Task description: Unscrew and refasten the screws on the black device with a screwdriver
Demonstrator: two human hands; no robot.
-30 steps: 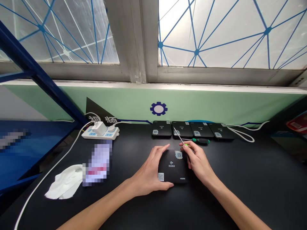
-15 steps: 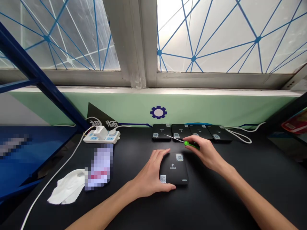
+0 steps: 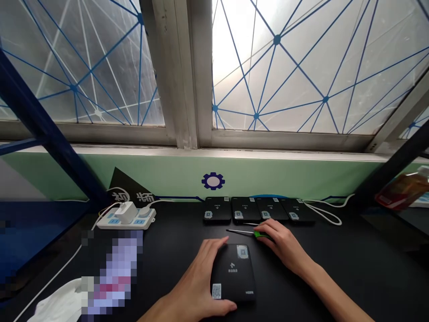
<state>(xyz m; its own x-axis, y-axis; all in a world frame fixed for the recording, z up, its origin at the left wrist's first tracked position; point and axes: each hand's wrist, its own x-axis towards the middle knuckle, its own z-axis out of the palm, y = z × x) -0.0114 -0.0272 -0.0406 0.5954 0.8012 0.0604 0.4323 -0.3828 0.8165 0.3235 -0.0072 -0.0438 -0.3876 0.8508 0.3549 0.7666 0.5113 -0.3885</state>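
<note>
1. Noting the left hand (image 3: 196, 284): it is cupped over the black HDMI box (image 3: 234, 275), with the thumb along the near edge and the fingertips at the far edge. The box lies flat on the worktop (image 3: 355, 255), under and to the right of this hand. The grasp appears placed to keep the box from shifting.

2. The right hand (image 3: 284, 250) is clenched around the green-handled screwdriver (image 3: 260, 234), with much of the handle hidden by the fingers. The slim steel shaft extends left from the hand, nearly level. The hand sits just beyond the far right corner of the box and does not appear to touch it. This hold keeps the tool raised and clear of the box's top face.

3. A row of four black boxes (image 3: 258, 210) stands side by side just beyond the right hand, with a white cable (image 3: 323, 213) trailing to its right. Well left of the left hand are a power strip (image 3: 125, 220) and a white cloth (image 3: 56, 311). A pixelated item (image 3: 115, 273) between them cannot be identified.

4. Compared with the earlier frames, the right hand has drawn back from the box's right edge, and the shaft has dropped from a raised slant to nearly level. The left hand's placement on the box is unchanged. The view has tilted upward, showing more window.
</note>
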